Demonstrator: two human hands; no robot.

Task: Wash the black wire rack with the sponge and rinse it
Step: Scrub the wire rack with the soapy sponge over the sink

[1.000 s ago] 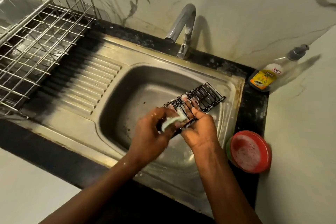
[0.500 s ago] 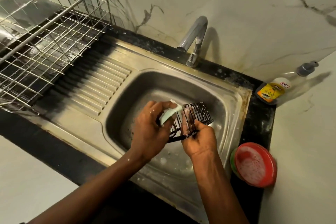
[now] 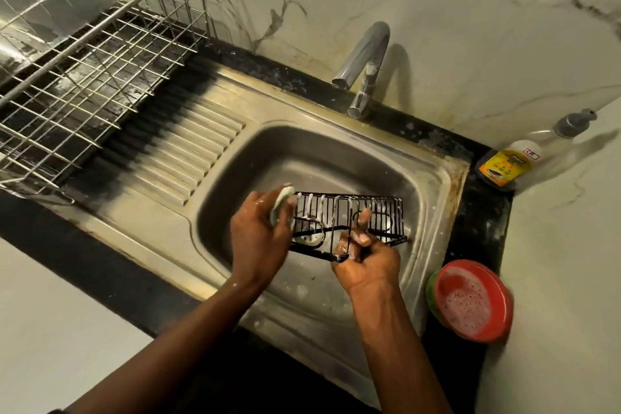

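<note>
Fingers (image 3: 361, 235) grip black wire rack (image 3: 349, 218); bottle (image 3: 510, 165) label unreadable.

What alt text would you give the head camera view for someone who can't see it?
Over a stainless steel sink, the right hand holds a soapy black wire rack while the left hand presses a pale green sponge to its left end. The chrome tap runs no water; a red bowl of suds sits at the right.
</note>
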